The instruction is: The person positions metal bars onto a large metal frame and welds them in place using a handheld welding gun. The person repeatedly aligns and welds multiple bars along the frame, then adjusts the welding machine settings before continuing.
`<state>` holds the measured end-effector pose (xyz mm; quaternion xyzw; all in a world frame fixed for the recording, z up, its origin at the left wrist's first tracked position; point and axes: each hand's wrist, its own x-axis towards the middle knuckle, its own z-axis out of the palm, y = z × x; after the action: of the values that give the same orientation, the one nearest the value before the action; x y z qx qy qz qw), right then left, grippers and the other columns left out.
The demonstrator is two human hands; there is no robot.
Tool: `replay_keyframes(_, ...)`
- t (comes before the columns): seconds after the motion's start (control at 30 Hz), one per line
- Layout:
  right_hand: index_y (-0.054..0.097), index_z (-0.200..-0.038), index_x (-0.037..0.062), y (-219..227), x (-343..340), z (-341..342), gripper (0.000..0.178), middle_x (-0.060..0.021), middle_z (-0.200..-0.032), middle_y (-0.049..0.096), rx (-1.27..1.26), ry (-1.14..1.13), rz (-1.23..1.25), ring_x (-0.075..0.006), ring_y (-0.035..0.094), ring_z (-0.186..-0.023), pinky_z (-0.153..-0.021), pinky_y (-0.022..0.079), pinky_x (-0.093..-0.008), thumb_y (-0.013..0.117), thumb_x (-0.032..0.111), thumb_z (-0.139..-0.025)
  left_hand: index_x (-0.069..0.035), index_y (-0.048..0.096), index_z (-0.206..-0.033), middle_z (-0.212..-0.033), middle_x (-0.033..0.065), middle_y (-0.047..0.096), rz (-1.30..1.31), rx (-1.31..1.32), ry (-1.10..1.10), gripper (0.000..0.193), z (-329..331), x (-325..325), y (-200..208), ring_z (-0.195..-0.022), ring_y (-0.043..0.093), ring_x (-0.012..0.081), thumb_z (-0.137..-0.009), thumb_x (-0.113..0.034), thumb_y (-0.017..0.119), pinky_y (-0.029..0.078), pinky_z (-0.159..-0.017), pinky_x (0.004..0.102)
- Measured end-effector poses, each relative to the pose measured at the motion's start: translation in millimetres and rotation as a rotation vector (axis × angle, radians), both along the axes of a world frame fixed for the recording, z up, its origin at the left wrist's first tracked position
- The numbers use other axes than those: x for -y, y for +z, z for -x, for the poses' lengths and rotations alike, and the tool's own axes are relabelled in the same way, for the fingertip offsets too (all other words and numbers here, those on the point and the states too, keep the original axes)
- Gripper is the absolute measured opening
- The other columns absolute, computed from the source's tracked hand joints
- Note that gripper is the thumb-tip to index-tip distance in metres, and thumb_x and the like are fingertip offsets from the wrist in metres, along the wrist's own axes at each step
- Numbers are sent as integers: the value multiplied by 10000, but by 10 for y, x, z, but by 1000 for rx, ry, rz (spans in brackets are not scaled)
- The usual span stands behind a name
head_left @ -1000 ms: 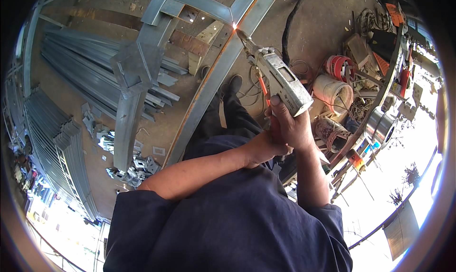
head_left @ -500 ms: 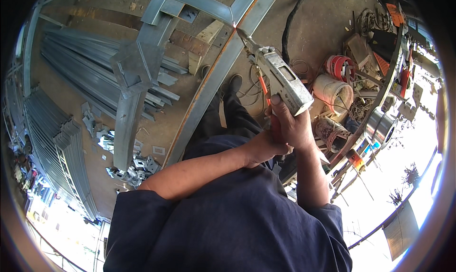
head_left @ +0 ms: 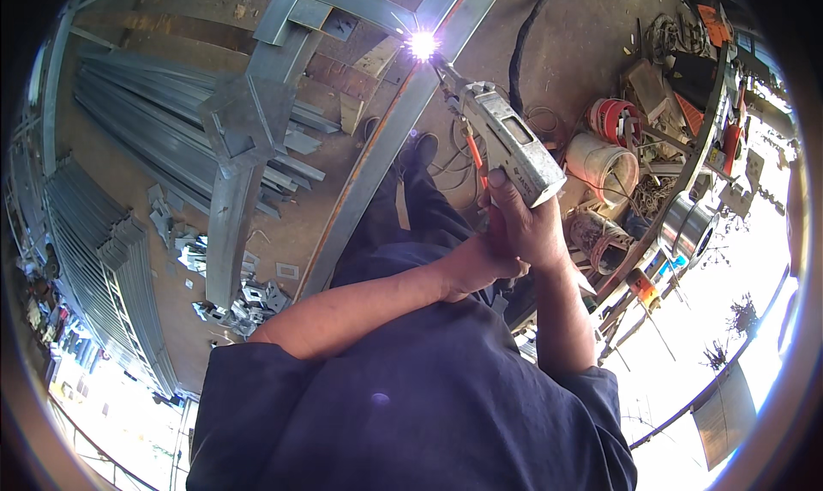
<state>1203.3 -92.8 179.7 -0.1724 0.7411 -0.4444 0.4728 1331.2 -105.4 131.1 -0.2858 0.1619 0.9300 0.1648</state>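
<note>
A grey, scuffed handheld welding gun (head_left: 514,144) points up and away from me, its narrow tip at a metal joint. My right hand (head_left: 527,225) is closed round its grip, with the thumb on the rear of the body. Beneath it, my left hand (head_left: 484,266) is closed about the lower grip, partly covered by the right. A bright violet-white welding spark (head_left: 422,45) burns at the tip, where a grey metal bar (head_left: 360,2) meets a long steel beam (head_left: 377,161) with a rusty seam. The glare hides the joint itself. An orange-red strip (head_left: 475,161) runs beside the gun.
Long metal profiles (head_left: 146,105) and a ribbed stack (head_left: 103,259) lie left, with metal offcuts (head_left: 253,307) nearby. An upright post (head_left: 231,225) stands between. At right are a red bucket (head_left: 610,122), a pale bucket (head_left: 596,167), cluttered scrap and a black cable (head_left: 517,71).
A bright welding arc with sparks has flared up at the gun's tip, where only a small glint showed before. My hands and the gun have stayed in nearly the same place.
</note>
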Motion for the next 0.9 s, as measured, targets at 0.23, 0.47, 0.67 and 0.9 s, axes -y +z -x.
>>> replay_keyframes(0.23,543,-1381,-9,13,-97,-3,414,-45,-1018,668,41,-66,26,-93,641,-824,-687,551,-265,672,185,-1038,-66,639,-1051,-945,-22,648,63,-48,-6,217,32,5,42,-853,590,84,-843,-33,695,472,-740,293)
replay_keyframes(0.47,643,-1239,6,196,-339,116,286,-39,-961,697,-167,-23,82,-126,667,-816,-727,547,-284,702,174,-1016,-12,629,-1226,-1088,71,687,433,-246,-121,385,171,-64,78,-995,640,148,-865,-85,743,532,-898,336)
replay_keyframes(0.67,676,-1215,30,484,-463,287,280,3,-927,673,-226,-44,72,-74,620,-777,-675,499,-235,746,95,-951,-11,560,-1293,-1104,107,693,491,-348,-140,487,345,-270,22,-1007,678,236,-859,-130,747,534,-935,379)
replay_keyframes(0.9,654,-1229,51,609,-662,692,274,-17,-1016,668,-212,-35,151,-99,626,-872,-750,518,-252,722,58,-964,-38,573,-1397,-1231,141,711,1190,-372,-87,583,436,335,147,-1124,695,254,-908,-267,792,538,-1014,384)
